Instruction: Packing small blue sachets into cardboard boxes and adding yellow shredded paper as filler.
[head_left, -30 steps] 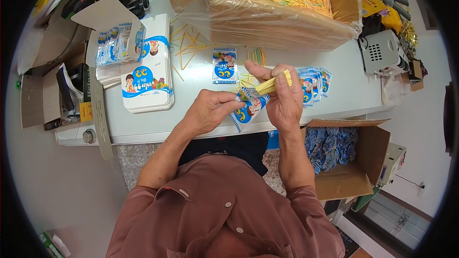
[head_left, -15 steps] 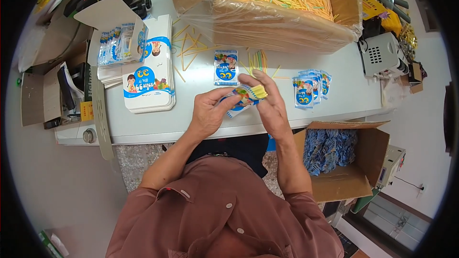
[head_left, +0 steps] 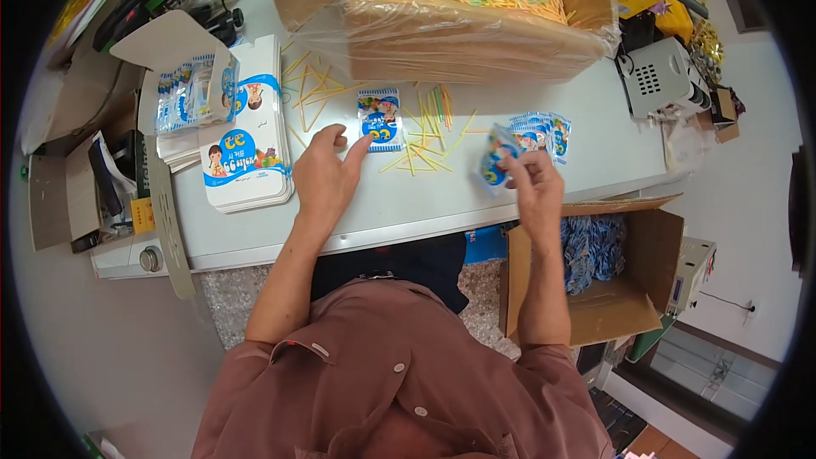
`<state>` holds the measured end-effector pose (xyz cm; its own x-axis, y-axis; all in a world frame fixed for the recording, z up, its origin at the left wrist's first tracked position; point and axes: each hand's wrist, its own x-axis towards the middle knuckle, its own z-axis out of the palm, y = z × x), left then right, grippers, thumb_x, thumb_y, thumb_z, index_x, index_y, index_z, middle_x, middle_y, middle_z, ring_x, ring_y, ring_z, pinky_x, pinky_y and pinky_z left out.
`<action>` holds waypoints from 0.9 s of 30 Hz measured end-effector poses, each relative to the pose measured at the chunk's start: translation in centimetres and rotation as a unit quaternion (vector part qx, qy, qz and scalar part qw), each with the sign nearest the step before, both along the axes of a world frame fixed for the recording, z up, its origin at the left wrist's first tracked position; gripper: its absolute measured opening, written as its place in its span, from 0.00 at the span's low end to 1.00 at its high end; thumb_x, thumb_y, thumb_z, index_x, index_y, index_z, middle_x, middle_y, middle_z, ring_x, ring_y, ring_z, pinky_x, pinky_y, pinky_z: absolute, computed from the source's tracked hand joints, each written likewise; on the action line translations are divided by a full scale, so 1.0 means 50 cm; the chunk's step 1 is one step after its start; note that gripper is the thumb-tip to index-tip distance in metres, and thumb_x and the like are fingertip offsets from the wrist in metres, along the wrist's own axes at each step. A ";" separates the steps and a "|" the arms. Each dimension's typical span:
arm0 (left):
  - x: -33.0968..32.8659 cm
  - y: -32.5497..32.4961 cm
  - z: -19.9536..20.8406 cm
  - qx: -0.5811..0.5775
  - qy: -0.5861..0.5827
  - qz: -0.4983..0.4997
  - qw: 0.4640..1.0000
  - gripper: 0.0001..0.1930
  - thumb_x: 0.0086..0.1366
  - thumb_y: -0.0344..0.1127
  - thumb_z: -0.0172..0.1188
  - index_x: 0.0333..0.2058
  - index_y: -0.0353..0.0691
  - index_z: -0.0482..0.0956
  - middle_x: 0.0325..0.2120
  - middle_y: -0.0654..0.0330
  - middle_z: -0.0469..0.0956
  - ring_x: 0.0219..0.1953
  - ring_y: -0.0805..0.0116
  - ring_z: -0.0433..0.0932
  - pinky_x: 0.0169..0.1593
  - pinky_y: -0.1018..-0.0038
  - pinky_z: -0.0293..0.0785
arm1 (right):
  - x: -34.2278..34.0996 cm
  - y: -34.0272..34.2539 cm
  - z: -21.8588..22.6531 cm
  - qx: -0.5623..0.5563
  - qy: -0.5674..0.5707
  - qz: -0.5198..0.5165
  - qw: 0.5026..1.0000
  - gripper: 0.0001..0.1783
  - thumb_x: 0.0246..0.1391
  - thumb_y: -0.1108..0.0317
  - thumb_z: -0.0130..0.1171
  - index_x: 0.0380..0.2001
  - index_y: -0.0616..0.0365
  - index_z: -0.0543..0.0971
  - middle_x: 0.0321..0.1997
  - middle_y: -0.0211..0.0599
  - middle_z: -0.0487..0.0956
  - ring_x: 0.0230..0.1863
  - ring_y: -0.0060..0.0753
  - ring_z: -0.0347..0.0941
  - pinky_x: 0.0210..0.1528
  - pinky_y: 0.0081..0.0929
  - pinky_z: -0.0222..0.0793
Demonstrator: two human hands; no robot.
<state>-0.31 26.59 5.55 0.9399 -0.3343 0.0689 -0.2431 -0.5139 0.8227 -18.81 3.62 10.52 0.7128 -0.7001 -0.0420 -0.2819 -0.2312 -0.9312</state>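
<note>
My left hand (head_left: pixel 325 172) is open over the table, thumb and forefinger apart, with the thumb close to the lower left edge of a flat blue-and-white packet (head_left: pixel 379 121); whether they touch, I cannot tell. Pinched in the fingers of my right hand (head_left: pixel 539 189) is a similar packet (head_left: pixel 493 163), tilted and slightly blurred. It hangs just left of a small overlapping pile of packets (head_left: pixel 559 136). Between my hands lie loose yellow sticks (head_left: pixel 418 157), with a small bunch of orange and green sticks (head_left: pixel 442 107) behind them.
A large plastic-lined carton (head_left: pixel 476 42) full of coloured sticks stands at the back. On the left, an opened display box (head_left: pixel 183 106) of packets sits beside stacked flat printed boxes (head_left: pixel 246 191). A carton (head_left: pixel 625 306) holding blue packets stands below the table's right edge.
Both hands held a packet with yellow sticks poking out. They have parted, the left moving left and the right carrying a packet rightward. Yellow sticks now lie loose on the table.
</note>
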 end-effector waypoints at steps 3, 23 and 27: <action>0.024 -0.023 -0.004 0.145 -0.053 -0.026 0.988 0.26 0.56 0.51 0.71 0.39 0.31 0.80 0.34 0.45 0.81 0.31 0.48 0.82 0.35 0.59 0.77 | 0.001 -0.081 -0.003 -0.062 0.093 0.040 0.993 0.08 0.60 0.70 0.60 0.32 0.65 0.75 0.29 0.38 0.82 0.31 0.22 0.77 0.31 0.22 0.71; 0.033 -0.024 -0.037 0.119 -0.117 -0.073 0.983 0.10 0.61 0.40 0.65 0.31 0.40 0.86 0.24 0.55 0.80 0.27 0.53 0.80 0.31 0.61 0.75 | 0.425 -0.106 0.288 -0.500 -0.097 0.233 0.828 0.09 0.58 0.69 0.61 0.38 0.64 0.80 0.35 0.44 0.79 0.36 0.44 0.76 0.39 0.32 0.71; 0.028 -0.022 -0.011 0.090 -0.141 -0.095 0.981 0.09 0.60 0.39 0.67 0.29 0.39 0.86 0.25 0.56 0.81 0.27 0.56 0.80 0.30 0.63 0.75 | 0.665 -0.164 0.241 -0.572 0.045 0.347 0.742 0.14 0.58 0.62 0.60 0.43 0.60 0.82 0.41 0.48 0.79 0.45 0.53 0.75 0.47 0.44 0.70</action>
